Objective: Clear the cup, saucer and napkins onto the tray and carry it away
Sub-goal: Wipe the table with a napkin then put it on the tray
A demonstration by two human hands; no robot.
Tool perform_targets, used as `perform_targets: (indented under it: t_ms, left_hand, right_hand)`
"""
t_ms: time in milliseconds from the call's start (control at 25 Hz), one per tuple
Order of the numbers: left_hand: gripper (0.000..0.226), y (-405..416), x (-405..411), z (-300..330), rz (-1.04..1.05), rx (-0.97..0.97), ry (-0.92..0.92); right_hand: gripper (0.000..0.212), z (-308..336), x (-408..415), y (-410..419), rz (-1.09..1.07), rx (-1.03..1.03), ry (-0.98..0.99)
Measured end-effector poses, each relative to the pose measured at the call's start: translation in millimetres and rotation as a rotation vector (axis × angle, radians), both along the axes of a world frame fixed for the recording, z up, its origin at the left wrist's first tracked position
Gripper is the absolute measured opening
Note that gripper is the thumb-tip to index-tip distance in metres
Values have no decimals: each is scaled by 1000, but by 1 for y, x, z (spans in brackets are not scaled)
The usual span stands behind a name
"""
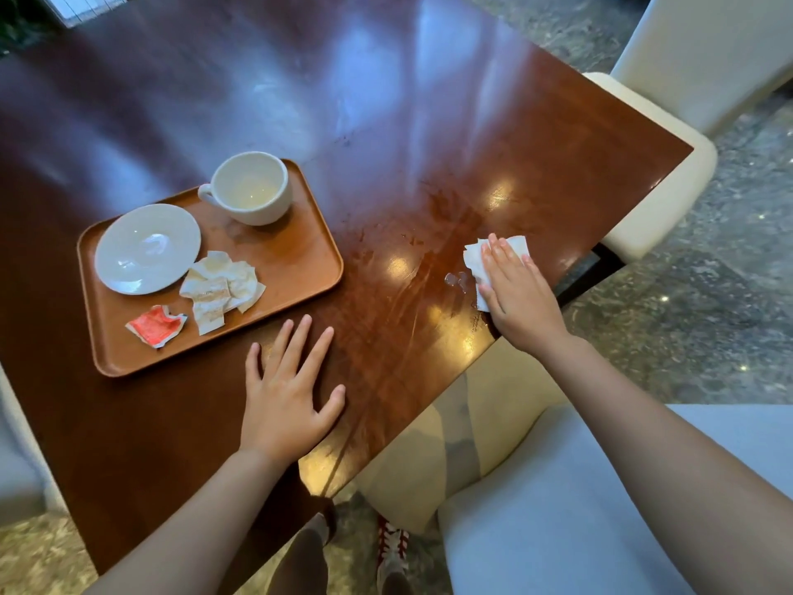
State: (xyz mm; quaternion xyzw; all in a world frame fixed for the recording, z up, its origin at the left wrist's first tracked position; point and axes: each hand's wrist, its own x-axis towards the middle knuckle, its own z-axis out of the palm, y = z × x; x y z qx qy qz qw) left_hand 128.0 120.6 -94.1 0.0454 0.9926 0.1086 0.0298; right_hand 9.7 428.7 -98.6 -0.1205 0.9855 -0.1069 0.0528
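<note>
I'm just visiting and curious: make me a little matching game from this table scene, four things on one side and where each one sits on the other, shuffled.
Things:
1. cup
2. saucer
3. red wrapper
4. white napkin

Places:
A. near corner of the tray, closest to the person
B. under the right hand, on the table
C. far corner of the tray
D. left part of the tray, beside the crumpled napkins

Pairs: 1-C, 2-D, 3-A, 4-B
</note>
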Motion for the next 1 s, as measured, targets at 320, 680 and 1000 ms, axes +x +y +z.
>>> perform_targets:
  t_ms: [320, 680, 1000]
  left_hand:
    - [69, 1, 0, 1, 3, 5, 14]
    - [69, 0, 0, 0, 5, 7, 20]
    - [68, 0, -1, -2, 2, 22, 37]
  right_hand:
    - [50, 3, 59, -23, 112, -78, -19]
    - [49, 19, 144, -69, 566, -164, -181]
    - [49, 43, 32, -20, -50, -395, 129]
